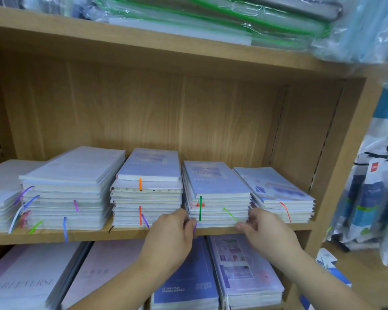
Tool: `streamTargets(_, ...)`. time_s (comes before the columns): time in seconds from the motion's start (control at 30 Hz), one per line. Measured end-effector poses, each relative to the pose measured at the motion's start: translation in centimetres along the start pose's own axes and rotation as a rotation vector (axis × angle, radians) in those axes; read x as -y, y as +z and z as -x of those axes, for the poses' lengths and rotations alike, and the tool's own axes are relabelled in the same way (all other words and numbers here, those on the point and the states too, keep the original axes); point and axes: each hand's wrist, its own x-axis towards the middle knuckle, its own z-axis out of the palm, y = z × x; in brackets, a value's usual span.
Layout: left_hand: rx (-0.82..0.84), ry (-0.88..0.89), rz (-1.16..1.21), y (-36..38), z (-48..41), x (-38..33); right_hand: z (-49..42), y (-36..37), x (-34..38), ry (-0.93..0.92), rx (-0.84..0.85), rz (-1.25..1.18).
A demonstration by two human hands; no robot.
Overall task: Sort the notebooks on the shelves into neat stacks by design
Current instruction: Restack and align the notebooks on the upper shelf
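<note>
Several stacks of plastic-wrapped notebooks with coloured ribbon bookmarks lie on the middle wooden shelf point(130, 234). A blue-covered stack point(217, 193) with a green ribbon stands right of centre. My left hand point(173, 231) grips its lower left corner, and my right hand point(260, 227) grips its lower right corner, fingers curled round the bottom edges. To its left stands a taller blue-topped stack point(147, 189) with orange ribbons, and further left a pale white stack point(70, 189). A lower stack point(278, 193) sits at the far right of the shelf.
The shelf below holds pink notebooks point(31, 278) and blue and purple stacks point(244, 271). Green-edged plastic folders point(211, 21) lie on the top shelf. Packaged goods point(367, 198) hang right of the bookcase side panel point(336, 166).
</note>
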Motion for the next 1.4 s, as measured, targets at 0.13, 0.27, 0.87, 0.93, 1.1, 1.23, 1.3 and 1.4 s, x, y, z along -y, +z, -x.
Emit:
streamTargets(0.13, -0.001, 0.013, -0.011, 0.2, -0.2, -0.2, -0.4, 0.4, -0.3, -0.071, 0.001, -0.067)
streamTargets(0.27, 0.041, 0.040, -0.014, -0.1, 0.1, 0.2, -0.5, 0.3, -0.8, -0.061, 0.023, -0.172)
streamTargets(0.87, -0.047, 0.085, -0.052, -2.0, -1.6, -1.0, -2.1, -2.3, 0.2, -0.112, -0.021, -0.106)
streamTargets(0.93, -0.055, 0.076, -0.038, -2.0, -2.1, -1.3, -2.4, -2.9, 0.8, -0.101, 0.032, -0.138)
streamTargets(1.1, -0.101, 0.063, 0.012, -1.3, -2.1, -1.4, -3.4, -3.0, 1.1, -0.049, 0.053, -0.198)
streamTargets(1.23, -0.110, 0.087, 0.001, -1.2, -2.0, -1.3, -3.6, -2.5, 1.0, -0.064, 0.001, -0.203)
streamTargets(1.3, -0.099, 0.098, -0.006, -1.3, -2.0, -1.2, -3.4, -2.4, 1.0, -0.089, -0.032, -0.172)
streamTargets(1.4, -0.078, 0.108, -0.014, -1.8, -2.1, -1.1, -3.4, -2.4, 0.9, -0.100, -0.067, -0.154)
